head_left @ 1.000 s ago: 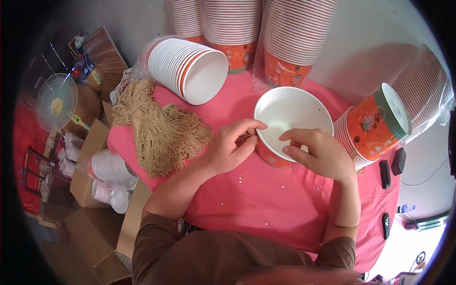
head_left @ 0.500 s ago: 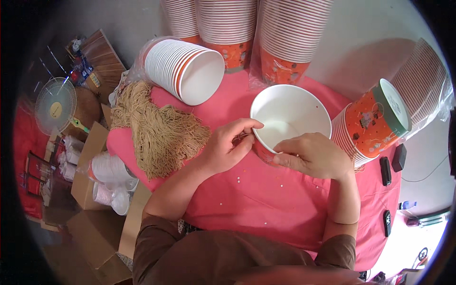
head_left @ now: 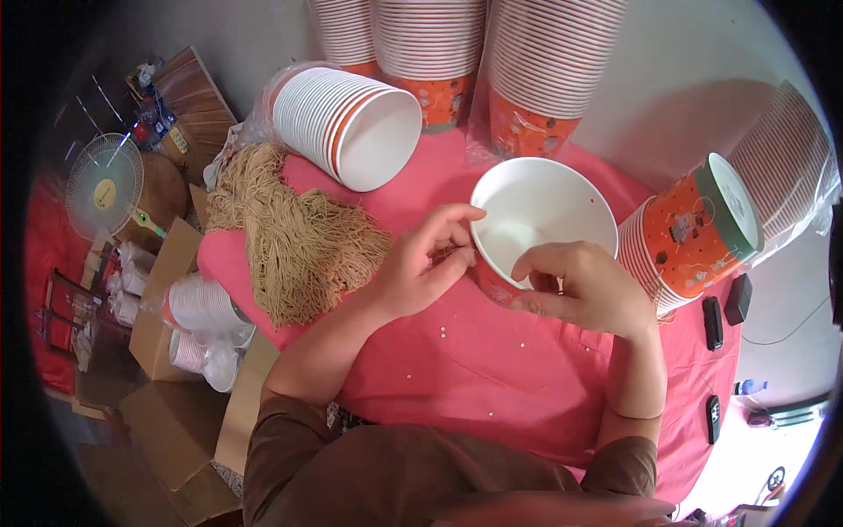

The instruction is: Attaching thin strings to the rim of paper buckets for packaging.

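Note:
A white-lined orange paper bowl [head_left: 544, 211] stands upright on the pink tablecloth [head_left: 492, 369]. My right hand [head_left: 584, 290] grips its near rim, fingers curled over the edge. My left hand [head_left: 421, 263] touches the bowl's left side, thumb and fingers pinched close together; a few thin strands seem to lie between them, too small to be sure. A heap of dry tan noodles [head_left: 294, 237] lies just left of my left hand.
A sleeve of nested bowls [head_left: 347, 127] lies on its side at the back. Tall bowl stacks [head_left: 479, 61] stand behind. Another stack with a lidded bowl [head_left: 702, 228] lies at right. Phones [head_left: 724, 307] rest on the right edge. Cardboard boxes, lids and a fan [head_left: 105, 184] sit lower left.
My right hand has slid along the near rim of the bowl. My left hand stays at the bowl's left side, its fingers now drawn closer together.

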Demonstrator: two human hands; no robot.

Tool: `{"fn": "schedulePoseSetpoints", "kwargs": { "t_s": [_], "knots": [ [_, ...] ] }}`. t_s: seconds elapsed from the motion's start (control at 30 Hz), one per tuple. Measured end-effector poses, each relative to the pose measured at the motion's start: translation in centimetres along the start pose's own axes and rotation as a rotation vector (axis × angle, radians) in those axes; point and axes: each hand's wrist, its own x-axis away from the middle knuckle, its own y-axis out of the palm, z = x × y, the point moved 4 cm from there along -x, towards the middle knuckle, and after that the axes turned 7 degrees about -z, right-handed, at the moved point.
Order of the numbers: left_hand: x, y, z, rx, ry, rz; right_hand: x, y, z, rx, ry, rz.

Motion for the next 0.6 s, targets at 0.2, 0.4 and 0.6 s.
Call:
{"fn": "schedulePoseSetpoints", "kwargs": {
  "t_s": [0.2, 0.4, 0.6],
  "knots": [
    [0.1, -1.6, -1.6, 0.591, -0.365, -0.179, 0.4, -0.7, 0.5, -0.402, -0.070, 0.181],
    [0.1, -1.6, -1.0, 0.649, -0.340, -0.237, 0.8, -1.5, 1.1, -0.474, -0.084, 0.429],
    [0.4, -1.2, -1.3, 0.657, -0.287, -0.278, 0.6, -0.6, 0.5, -0.146, -0.009, 0.090]
  ]
}}
